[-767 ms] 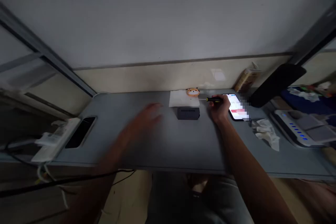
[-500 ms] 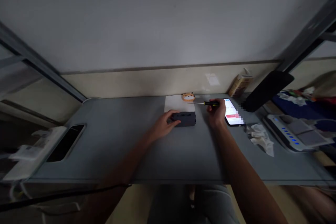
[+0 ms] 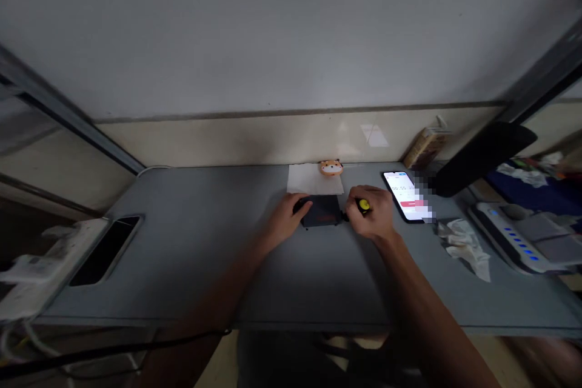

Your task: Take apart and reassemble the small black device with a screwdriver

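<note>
A dark box-shaped device lies on the grey table, small feet showing along its near edge. My left hand grips its left end, thumb on top and fingers behind. My right hand is closed round a black and yellow screwdriver just off the box's right side. The screwdriver's yellow handle end faces me; its shaft is hidden by the hand. A small dark part at the box's right edge sits close to my right fingers; I cannot tell whether they touch.
Behind the box lie a white paper and an orange animal-face item. To the right are a lit phone, crumpled tissue, a carton, a black cylinder and a power strip. A dark phone lies left.
My right hand has moved down to the box's right side, turning the screwdriver from sideways to end-on. The box has been turned over from its vented side, still in my left hand.
</note>
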Demonstrator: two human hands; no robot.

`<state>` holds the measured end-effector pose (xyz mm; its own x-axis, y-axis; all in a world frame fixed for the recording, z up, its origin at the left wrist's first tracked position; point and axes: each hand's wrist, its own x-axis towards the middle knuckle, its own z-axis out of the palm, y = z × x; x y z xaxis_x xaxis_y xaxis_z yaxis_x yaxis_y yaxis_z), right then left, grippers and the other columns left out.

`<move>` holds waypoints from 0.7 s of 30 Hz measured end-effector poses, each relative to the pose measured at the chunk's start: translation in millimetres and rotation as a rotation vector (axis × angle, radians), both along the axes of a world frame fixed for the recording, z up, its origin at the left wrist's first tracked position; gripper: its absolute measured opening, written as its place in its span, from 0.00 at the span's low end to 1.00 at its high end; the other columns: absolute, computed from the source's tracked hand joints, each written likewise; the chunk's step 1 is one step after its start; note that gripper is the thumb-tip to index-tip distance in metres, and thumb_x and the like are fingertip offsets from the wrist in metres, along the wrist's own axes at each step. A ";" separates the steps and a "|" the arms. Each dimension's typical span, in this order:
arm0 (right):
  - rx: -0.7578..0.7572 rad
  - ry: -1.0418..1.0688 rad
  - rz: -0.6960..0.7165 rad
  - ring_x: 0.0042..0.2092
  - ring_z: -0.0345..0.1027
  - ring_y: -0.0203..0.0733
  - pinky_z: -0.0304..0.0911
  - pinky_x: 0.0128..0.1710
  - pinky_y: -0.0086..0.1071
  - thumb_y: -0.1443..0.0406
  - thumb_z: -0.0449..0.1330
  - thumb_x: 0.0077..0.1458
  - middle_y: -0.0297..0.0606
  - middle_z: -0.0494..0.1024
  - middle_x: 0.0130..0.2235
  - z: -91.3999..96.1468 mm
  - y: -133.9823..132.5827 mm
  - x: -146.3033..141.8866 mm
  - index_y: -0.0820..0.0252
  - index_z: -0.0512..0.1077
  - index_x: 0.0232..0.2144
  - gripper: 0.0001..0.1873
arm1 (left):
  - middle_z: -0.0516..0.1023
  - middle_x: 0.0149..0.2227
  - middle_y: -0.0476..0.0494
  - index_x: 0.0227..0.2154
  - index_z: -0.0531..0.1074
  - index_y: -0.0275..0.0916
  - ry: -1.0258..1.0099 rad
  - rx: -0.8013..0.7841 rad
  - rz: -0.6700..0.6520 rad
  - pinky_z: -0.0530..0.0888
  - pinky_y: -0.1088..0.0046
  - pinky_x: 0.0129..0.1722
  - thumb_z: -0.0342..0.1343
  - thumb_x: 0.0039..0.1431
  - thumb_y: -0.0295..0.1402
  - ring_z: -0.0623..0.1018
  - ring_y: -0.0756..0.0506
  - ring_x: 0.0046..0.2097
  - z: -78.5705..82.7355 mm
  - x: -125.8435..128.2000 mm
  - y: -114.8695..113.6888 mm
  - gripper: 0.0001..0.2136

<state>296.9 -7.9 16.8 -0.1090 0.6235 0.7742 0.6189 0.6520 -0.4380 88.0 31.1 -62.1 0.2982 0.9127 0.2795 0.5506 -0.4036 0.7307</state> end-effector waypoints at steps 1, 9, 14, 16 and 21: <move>0.035 -0.017 -0.010 0.18 0.55 0.34 0.51 0.23 0.31 0.69 0.53 0.47 0.29 0.61 0.15 -1.0 0.5 -0.1 0.54 0.58 0.16 0.12 | 0.82 0.45 0.42 0.47 0.78 0.42 0.009 0.008 0.002 0.77 0.62 0.53 0.57 0.68 0.35 0.81 0.42 0.49 -0.7 0.2 -0.2 0.09; 0.078 -0.041 -0.051 0.18 0.51 0.34 0.49 0.22 0.31 0.71 0.53 0.47 0.28 0.57 0.15 0.7 -0.1 3.4 0.54 0.54 0.16 0.14 | 0.82 0.46 0.43 0.48 0.77 0.44 0.042 0.101 -0.013 0.77 0.64 0.52 0.54 0.70 0.35 0.80 0.43 0.49 1.3 -1.8 -4.5 0.09; 0.065 -0.031 -0.009 0.19 0.53 0.34 0.50 0.22 0.31 0.71 0.53 0.47 0.28 0.58 0.15 -0.4 -2.4 -2.2 0.53 0.55 0.17 0.13 | 0.81 0.46 0.43 0.47 0.75 0.42 0.029 0.163 -0.007 0.77 0.67 0.53 0.50 0.71 0.31 0.80 0.45 0.49 6.1 -2.0 -9.3 0.10; 0.028 -0.007 0.005 0.19 0.53 0.34 0.50 0.23 0.31 0.70 0.53 0.47 0.28 0.59 0.15 0.2 -3.5 -2.8 0.53 0.54 0.16 0.13 | 0.80 0.46 0.43 0.46 0.75 0.42 0.024 0.178 0.016 0.76 0.68 0.53 0.50 0.70 0.30 0.79 0.45 0.50 9.2 -1.4 -11.3 0.09; -0.128 0.080 -0.031 0.19 0.54 0.36 0.51 0.24 0.33 0.67 0.53 0.46 0.30 0.59 0.15 2.6 -4.0 -1.7 0.53 0.54 0.14 0.13 | 0.79 0.42 0.45 0.42 0.75 0.43 0.003 0.194 0.075 0.76 0.69 0.50 0.48 0.68 0.28 0.79 0.46 0.45 16.2 -1.4 -14.7 0.10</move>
<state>295.2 -12.0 19.4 -0.0289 0.7197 0.6936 0.5976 0.5687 -0.5652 86.6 16.4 -45.9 0.2325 0.8613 0.4518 0.5861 -0.4948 0.6416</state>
